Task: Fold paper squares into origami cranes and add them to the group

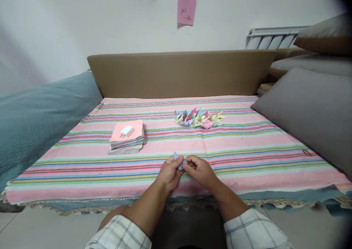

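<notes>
My left hand (169, 172) and my right hand (199, 171) meet above the near edge of the striped cloth (233, 150). Both pinch a small folded piece of purple paper (178, 160), its point sticking up between my fingers. A stack of coloured paper squares (129, 144) lies to the left, with a small white charger (127, 131) on top. Farther back lies a cluster of several folded paper cranes (199, 118) in mixed colours.
The cloth covers a low sofa bed with a brown backrest (178, 73). A teal blanket (41, 117) rises at the left, grey cushions (310, 113) at the right. A pink sticky note (186, 10) hangs on the wall. A radiator (272, 38) stands at the back right.
</notes>
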Demonstrator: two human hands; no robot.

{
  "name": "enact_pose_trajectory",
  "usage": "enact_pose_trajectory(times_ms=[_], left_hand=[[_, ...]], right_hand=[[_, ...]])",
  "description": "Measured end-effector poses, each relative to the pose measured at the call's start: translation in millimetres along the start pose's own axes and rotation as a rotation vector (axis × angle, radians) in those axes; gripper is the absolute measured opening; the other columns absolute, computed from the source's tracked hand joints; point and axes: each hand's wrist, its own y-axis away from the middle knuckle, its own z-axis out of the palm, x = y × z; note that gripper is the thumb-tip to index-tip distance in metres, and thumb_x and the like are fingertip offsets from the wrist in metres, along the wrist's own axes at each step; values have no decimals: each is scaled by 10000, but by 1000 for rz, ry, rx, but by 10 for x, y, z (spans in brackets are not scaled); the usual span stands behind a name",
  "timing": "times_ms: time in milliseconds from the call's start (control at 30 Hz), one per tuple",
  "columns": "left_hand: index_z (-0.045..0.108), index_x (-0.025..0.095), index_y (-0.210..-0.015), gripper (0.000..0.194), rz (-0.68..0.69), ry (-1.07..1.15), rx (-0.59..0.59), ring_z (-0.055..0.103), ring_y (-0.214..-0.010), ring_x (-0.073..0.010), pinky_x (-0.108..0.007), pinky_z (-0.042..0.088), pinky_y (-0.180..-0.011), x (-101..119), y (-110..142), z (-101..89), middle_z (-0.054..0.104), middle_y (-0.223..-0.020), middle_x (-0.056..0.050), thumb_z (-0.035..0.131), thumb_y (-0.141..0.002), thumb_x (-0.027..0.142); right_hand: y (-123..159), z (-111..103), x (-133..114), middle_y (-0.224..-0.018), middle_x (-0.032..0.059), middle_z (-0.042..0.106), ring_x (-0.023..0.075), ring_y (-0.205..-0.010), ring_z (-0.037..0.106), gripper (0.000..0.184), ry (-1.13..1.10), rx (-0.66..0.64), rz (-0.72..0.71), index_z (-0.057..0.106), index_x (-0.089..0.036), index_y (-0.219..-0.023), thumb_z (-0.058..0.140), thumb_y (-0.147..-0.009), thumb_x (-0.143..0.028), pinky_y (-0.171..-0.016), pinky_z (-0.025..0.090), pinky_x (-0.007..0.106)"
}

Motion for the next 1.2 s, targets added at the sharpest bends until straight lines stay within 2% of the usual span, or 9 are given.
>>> enact_pose_trajectory(times_ms=[167, 433, 533, 633, 733, 867, 1033, 1133, 1200], left_hand=[[590, 110, -613, 345, 21, -65, 4, 534, -513, -86, -214, 426, -535, 53, -13, 16, 594, -555, 5, 864, -486, 276], [544, 119, -566, 431, 8, -170, -39, 499, -448, -97, -240, 419, -476, 125, -25, 22, 554, -503, -2, 788, -572, 475], [595, 121, -689, 441, 49, -183, 4, 513, -486, -82, -200, 421, -474, 134, -28, 4, 565, -559, 9, 767, -583, 513], [609, 157, -782, 421, 82, -233, 63, 500, -493, -47, -144, 405, -456, 134, -23, -13, 545, -593, 51, 823, -535, 421], [605, 136, -708, 395, 60, -265, 64, 481, -475, -28, -123, 392, -435, 127, -20, -19, 546, -590, 50, 860, -481, 335], [568, 122, -628, 369, 57, -197, 5, 419, -427, -9, -108, 335, -393, 127, -7, -2, 520, -532, 52, 860, -496, 305], [606, 154, -804, 367, 35, -140, -131, 520, -540, -51, -108, 330, -385, 137, 24, 29, 612, -714, 2, 830, -567, 321], [583, 133, -696, 356, 62, -149, -108, 459, -465, -29, -110, 304, -371, 148, 8, 25, 561, -595, 27, 845, -538, 315], [552, 128, -628, 368, 107, -142, -84, 406, -428, -13, -112, 295, -370, 160, -11, 16, 516, -533, 49, 857, -512, 300]], right_hand=[[2, -10, -15, -596, -30, 549, 109, -566, 487, 221, -46, -21, 40, 578, -185, -680, 541, -794, -371, -550, 379, 224], [15, 22, 32, -543, -36, 523, 112, -515, 486, 289, -275, -70, 128, 555, -192, -652, 600, -759, -457, -533, 400, 242], [-9, 13, 38, -547, -30, 538, 116, -512, 496, 325, -354, 9, 165, 562, -189, -641, 629, -725, -495, -536, 414, 251], [-35, -17, 32, -551, -14, 559, 131, -523, 516, 346, -383, 134, 200, 577, -184, -635, 647, -701, -516, -557, 431, 270], [-33, -32, -2, -551, -7, 557, 137, -543, 509, 339, -350, 157, 156, 582, -183, -606, 635, -720, -498, -571, 422, 273], [-10, -17, -58, -530, -26, 486, 116, -536, 436, 342, -278, 187, 33, 564, -184, -544, 636, -722, -468, -543, 367, 250], [-10, -14, -47, -568, -21, 504, 122, -569, 452, 324, -308, 169, 1, 586, -184, -577, 624, -736, -463, -566, 375, 251], [-4, -12, -26, -583, -18, 499, 121, -581, 456, 314, -316, 159, -11, 578, -183, -573, 634, -738, -445, -577, 388, 253], [3, -2, -20, -641, -9, 533, 127, -608, 489, 280, -369, 140, -2, 621, -187, -674, 624, -747, -457, -601, 419, 261]])
